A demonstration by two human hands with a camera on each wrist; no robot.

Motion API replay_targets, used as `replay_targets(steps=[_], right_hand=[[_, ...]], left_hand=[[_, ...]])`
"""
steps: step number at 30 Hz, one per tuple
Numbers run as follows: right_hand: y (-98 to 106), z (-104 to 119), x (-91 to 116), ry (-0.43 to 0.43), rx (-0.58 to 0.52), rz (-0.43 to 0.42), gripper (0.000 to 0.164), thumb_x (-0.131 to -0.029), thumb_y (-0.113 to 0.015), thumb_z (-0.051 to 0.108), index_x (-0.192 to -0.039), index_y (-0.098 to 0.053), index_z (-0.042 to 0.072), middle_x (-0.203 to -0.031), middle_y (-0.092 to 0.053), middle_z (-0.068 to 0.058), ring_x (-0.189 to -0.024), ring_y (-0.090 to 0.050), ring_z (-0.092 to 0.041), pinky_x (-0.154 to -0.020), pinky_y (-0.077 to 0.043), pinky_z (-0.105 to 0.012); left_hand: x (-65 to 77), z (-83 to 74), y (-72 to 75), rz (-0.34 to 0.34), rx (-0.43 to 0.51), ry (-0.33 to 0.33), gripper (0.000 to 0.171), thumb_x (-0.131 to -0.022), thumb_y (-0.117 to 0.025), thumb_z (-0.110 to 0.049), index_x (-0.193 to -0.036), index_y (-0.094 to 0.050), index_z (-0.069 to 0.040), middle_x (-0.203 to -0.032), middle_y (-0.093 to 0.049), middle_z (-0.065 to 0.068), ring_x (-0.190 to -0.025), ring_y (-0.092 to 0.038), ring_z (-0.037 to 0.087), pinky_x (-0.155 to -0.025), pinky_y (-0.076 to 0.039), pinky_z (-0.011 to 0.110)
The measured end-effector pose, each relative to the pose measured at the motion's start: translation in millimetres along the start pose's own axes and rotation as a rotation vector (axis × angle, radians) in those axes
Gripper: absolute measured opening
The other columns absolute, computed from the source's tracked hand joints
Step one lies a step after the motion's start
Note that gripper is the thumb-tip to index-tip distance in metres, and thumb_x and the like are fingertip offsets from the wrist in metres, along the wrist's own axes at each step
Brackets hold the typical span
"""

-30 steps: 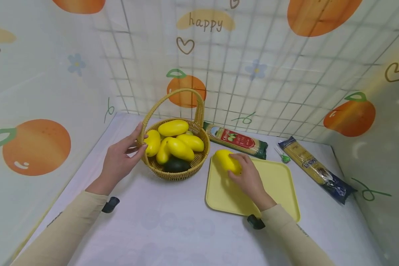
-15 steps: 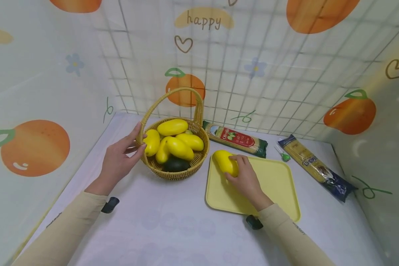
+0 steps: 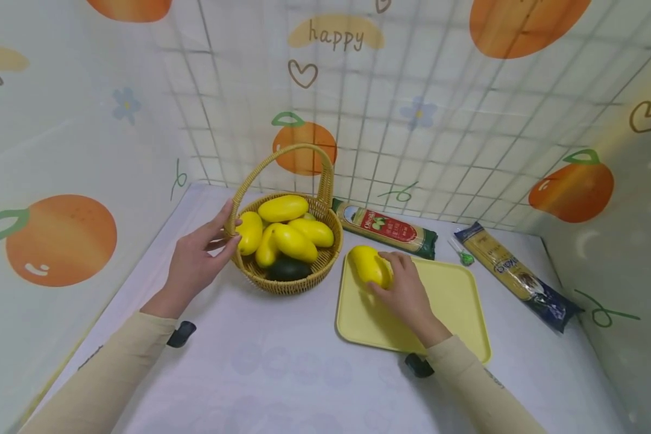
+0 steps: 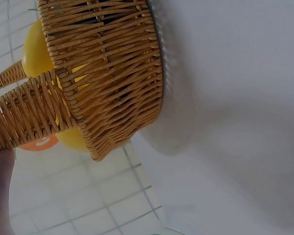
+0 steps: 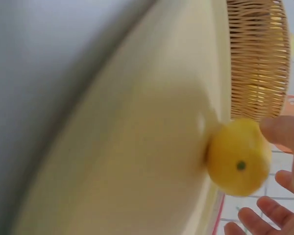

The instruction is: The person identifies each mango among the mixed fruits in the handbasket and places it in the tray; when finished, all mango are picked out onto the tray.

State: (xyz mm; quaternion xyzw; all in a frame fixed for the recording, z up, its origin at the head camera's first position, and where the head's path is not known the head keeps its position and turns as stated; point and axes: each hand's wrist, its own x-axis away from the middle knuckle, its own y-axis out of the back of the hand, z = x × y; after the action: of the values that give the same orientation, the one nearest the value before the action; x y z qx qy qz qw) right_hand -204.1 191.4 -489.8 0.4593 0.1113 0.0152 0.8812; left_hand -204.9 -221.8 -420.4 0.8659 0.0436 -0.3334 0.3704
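My left hand (image 3: 199,253) holds the left base of the handle of a wicker basket (image 3: 290,286); in the left wrist view a fingertip touches the woven handle (image 4: 29,115). Several yellow mangoes (image 3: 294,243) and a dark green, avocado-like fruit (image 3: 289,269) fill the basket. On the far left corner of a pale yellow tray (image 3: 445,301) lies another mango (image 3: 367,265). My right hand (image 3: 407,295) is beside it. In the right wrist view the thumb is at the mango (image 5: 237,161), while the other fingers (image 5: 274,210) spread apart from it.
Behind the tray lies a pasta packet with a red label (image 3: 385,228). A blue-ended pasta packet (image 3: 515,274) lies at the right, with a small green-ended item (image 3: 465,258) beside it. A printed curtain over a wire grid (image 3: 358,120) closes off the back.
The mango under my right hand has settled on the tray, and the right fingers have loosened around it. The left hand and the basket stay where they were.
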Motion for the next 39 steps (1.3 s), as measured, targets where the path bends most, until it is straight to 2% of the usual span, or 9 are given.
replay_targets(steps=[6,11,16,20,26,31,39], right_hand=[[8.4,8.8,-5.9,0.063,-0.030,-0.044,0.065,-0.088,-0.082,0.031,-0.143,-0.053,0.014,-0.141,-0.046,-0.016,-0.128,-0.047,-0.037,-0.111,-0.044,-0.057],[8.6,27.4,-17.7,0.124,-0.072,-0.019,0.062,-0.090,-0.079,0.032,-0.144,-0.052,0.016,-0.146,-0.044,-0.013,-0.134,-0.044,-0.034,-0.113,-0.042,-0.056],[4.9,53.6,-32.6,0.193,-0.100,0.046,0.062,-0.092,-0.077,0.033,-0.146,-0.051,0.017,-0.150,-0.042,-0.011,-0.138,-0.041,-0.032,-0.116,-0.040,-0.055],[0.6,75.7,-45.7,0.248,-0.109,0.108,0.063,-0.093,-0.076,0.035,-0.148,-0.050,0.018,-0.151,-0.042,-0.011,-0.139,-0.042,-0.032,-0.113,-0.043,-0.054],[-12.3,101.6,-68.2,0.258,-0.161,0.242,0.066,-0.093,-0.076,0.036,-0.151,-0.048,0.021,-0.150,-0.043,-0.007,-0.135,-0.048,-0.030,-0.113,-0.045,-0.049],[-26.2,114.4,-83.4,0.248,-0.170,0.327,0.067,-0.094,-0.074,0.038,-0.153,-0.045,0.021,-0.151,-0.044,-0.005,-0.130,-0.052,-0.029,-0.111,-0.047,-0.045],[-42.3,121.7,-91.7,0.261,-0.124,0.409,0.071,-0.097,-0.070,0.035,-0.159,-0.037,0.021,-0.156,-0.046,-0.001,-0.138,-0.046,-0.021,-0.117,-0.039,-0.040]], left_hand=[[-0.4,-2.6,0.8,-0.002,0.000,0.000,0.083,-0.089,-0.075,0.000,-0.158,-0.038,-0.028,-0.121,-0.073,0.011,-0.096,-0.074,0.032,-0.074,-0.063,0.044],[0.0,-1.8,0.8,-0.003,-0.006,-0.001,0.083,-0.089,-0.076,0.000,-0.158,-0.038,-0.028,-0.121,-0.073,0.011,-0.095,-0.075,0.033,-0.074,-0.064,0.044],[0.3,-0.7,0.9,-0.009,-0.004,-0.008,0.084,-0.088,-0.077,0.000,-0.158,-0.039,-0.027,-0.120,-0.073,0.010,-0.095,-0.075,0.031,-0.074,-0.064,0.042],[0.1,-1.3,0.9,-0.008,-0.002,-0.008,0.084,-0.088,-0.077,-0.001,-0.158,-0.039,-0.027,-0.120,-0.073,0.011,-0.095,-0.075,0.031,-0.074,-0.064,0.042],[0.1,-1.6,1.4,-0.008,-0.005,-0.012,0.085,-0.088,-0.078,-0.002,-0.158,-0.038,-0.027,-0.120,-0.073,0.013,-0.096,-0.074,0.031,-0.075,-0.064,0.042],[0.6,0.0,0.9,-0.009,-0.006,-0.015,0.085,-0.088,-0.078,-0.002,-0.158,-0.038,-0.027,-0.121,-0.073,0.012,-0.097,-0.074,0.031,-0.075,-0.064,0.041],[0.1,0.5,0.8,-0.005,-0.013,-0.007,0.084,-0.089,-0.078,-0.003,-0.158,-0.038,-0.028,-0.121,-0.073,0.010,-0.096,-0.075,0.030,-0.075,-0.064,0.041]])
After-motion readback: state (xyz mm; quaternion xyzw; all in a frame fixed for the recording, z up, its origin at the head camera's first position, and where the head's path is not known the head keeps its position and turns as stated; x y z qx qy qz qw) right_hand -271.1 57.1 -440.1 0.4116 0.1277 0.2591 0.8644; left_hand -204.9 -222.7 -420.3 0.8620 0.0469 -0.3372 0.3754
